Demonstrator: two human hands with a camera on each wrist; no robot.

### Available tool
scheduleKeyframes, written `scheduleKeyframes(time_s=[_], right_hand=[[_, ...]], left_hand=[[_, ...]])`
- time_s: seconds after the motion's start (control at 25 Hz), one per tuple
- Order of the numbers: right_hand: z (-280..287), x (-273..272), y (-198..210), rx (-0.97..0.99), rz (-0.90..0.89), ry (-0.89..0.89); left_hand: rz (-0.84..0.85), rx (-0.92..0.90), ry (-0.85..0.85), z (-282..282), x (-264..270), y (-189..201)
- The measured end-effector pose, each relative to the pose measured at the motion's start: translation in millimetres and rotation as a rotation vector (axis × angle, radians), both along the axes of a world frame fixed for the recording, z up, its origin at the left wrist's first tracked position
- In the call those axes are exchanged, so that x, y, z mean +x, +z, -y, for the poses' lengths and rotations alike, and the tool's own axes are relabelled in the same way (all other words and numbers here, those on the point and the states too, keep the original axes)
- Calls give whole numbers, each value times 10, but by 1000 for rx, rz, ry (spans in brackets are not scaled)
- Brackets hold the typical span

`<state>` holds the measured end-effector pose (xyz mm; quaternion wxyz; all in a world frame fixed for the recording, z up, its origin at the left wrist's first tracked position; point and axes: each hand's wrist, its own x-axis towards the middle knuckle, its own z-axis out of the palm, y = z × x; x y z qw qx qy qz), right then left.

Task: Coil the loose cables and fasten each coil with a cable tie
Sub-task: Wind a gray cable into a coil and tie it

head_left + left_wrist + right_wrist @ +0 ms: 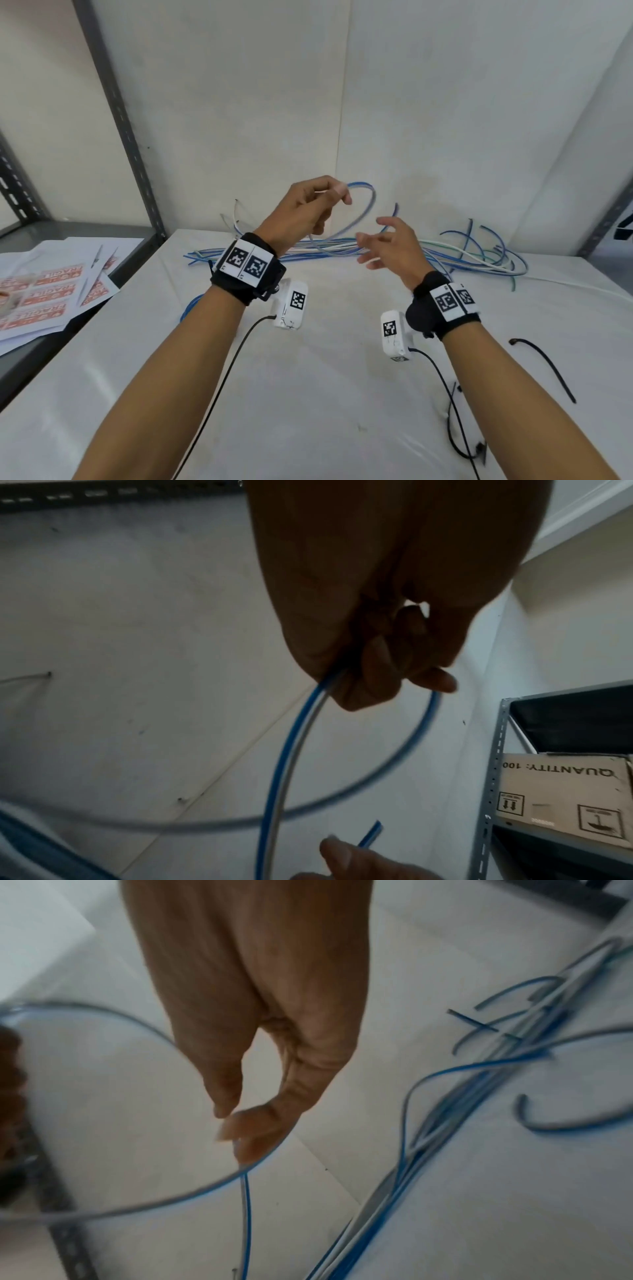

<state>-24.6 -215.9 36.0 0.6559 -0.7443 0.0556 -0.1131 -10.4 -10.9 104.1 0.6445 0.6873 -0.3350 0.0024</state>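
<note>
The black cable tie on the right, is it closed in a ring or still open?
Open. The cable tie lies as a loose curved strip on the table, its ends apart.

FRAGILE label sheets (44, 301) on left shelf, cardboard box (561, 794) w/ QUANTITY print
</note>
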Motion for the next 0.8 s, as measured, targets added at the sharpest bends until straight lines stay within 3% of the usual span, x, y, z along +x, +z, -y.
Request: scheduleKeyframes(time_s=[0.24,0.4,0.52,0.6,0.8], right_hand=[[-128,69,-63,-129,132,-115],[-102,-61,36,-402,224,-213],[-163,-170,235,-537,314,37],[-237,-188,302,-454,387,104],[-73,-77,135,-178,437,-311]], left_hand=[[3,-32,-2,-150,-37,-36],[92,94,99,-201,-46,-88],[182,194,121,-169,-86,-99],[146,191,149,-160,-81,-124],[-36,267,141,-333,76,-441]])
